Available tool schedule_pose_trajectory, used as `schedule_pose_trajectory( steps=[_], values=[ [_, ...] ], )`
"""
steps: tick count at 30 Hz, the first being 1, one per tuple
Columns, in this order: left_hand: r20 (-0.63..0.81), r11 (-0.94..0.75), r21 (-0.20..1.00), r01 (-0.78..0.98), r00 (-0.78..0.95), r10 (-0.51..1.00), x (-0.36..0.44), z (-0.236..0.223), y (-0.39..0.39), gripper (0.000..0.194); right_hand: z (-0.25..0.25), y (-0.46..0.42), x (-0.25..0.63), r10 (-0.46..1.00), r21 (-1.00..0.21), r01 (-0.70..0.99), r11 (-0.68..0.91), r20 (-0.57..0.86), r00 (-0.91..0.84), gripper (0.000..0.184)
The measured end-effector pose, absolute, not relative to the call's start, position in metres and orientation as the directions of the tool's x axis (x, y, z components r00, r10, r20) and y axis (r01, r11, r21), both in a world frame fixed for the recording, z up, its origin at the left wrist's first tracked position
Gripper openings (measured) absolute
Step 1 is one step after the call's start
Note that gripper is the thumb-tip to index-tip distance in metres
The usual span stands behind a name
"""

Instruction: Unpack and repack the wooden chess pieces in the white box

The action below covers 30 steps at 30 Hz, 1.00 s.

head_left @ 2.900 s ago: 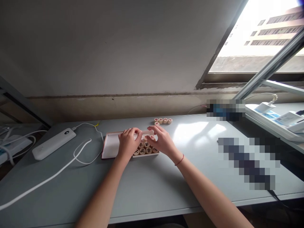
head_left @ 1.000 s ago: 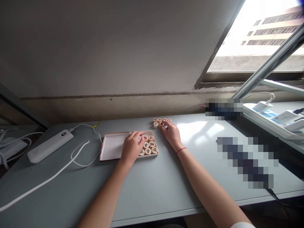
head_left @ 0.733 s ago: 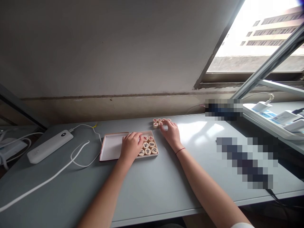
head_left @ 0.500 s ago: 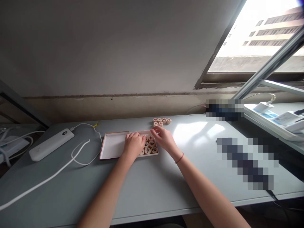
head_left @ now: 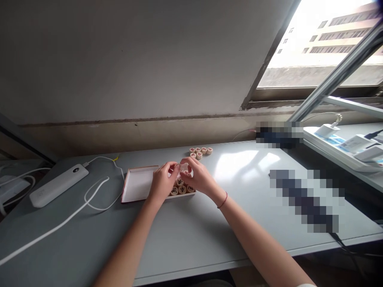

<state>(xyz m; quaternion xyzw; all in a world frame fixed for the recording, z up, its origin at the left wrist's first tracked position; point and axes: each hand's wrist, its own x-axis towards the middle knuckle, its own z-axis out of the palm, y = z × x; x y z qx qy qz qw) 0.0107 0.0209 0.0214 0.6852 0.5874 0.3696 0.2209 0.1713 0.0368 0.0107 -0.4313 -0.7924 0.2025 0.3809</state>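
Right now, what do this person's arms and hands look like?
The left hand and right hand are bare, without gloves. A thin, dark red bracelet circles the right wrist. Both forearms are uncovered, with a bit of white sleeve showing at the picture's bottom edge.

Discs (head_left: 182, 189) sit in a box (head_left: 183, 195) on a desk (head_left: 179, 239), loose pieces (head_left: 199, 155) at its one o'clock, a power bank (head_left: 58, 186) at nine.

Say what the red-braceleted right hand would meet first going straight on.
Probably the bare left hand, which faces the right hand closely over the open white rectangular box; depth is unclear, so I can't tell whether they touch.
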Motion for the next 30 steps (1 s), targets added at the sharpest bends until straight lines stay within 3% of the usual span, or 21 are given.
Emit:
schedule_pose_trajectory(
  steps=[4, 11, 13, 15, 18, 21, 26, 30],
  values=[
    [0.154, -0.141, 0.888, 0.438, 0.006, 0.988, 0.012, 0.022, 0.019, 0.033, 0.012, 0.032, 0.166, 0.806, -0.607, 0.533, 0.590, 0.487, -0.337, 0.019],
    [0.114, -0.090, 0.960, 0.266, -0.078, 0.990, 0.010, 0.013, 0.022, 0.037, 0.015, 0.040, 0.174, 0.786, -0.589, 0.529, 0.611, 0.532, -0.317, 0.016],
    [0.122, -0.090, 0.970, 0.227, -0.132, 0.984, 0.009, 0.014, 0.022, 0.035, 0.014, 0.050, 0.188, 0.801, -0.630, 0.517, 0.580, 0.557, -0.220, 0.014],
    [0.130, -0.095, 0.974, 0.204, -0.165, 0.978, 0.007, 0.014, 0.022, 0.032, 0.011, 0.062, 0.207, 0.840, -0.710, 0.527, 0.468, 0.542, -0.017, 0.015],
    [0.129, -0.090, 0.976, 0.200, -0.194, 0.972, 0.005, 0.013, 0.024, 0.032, 0.001, 0.076, 0.233, 0.881, -0.783, 0.586, 0.206, 0.409, 0.237, 0.012],
    [0.109, -0.064, 0.976, 0.210, -0.206, 0.973, 0.004, 0.012, 0.025, 0.037, -0.014, 0.083, 0.243, 0.914, -0.774, 0.629, 0.071, 0.303, 0.270, 0.012],
    [0.118, -0.068, 0.951, 0.302, -0.150, 0.982, 0.006, 0.015, 0.022, 0.041, -0.029, 0.089, 0.236, 0.940, -0.675, 0.735, 0.066, 0.289, 0.181, 0.014],
    [0.284, -0.200, 0.838, 0.508, -0.093, 0.954, 0.009, 0.016, 0.018, 0.032, -0.021, 0.085, 0.225, 0.902, -0.630, 0.763, 0.149, 0.403, 0.157, 0.015]
  ],
)
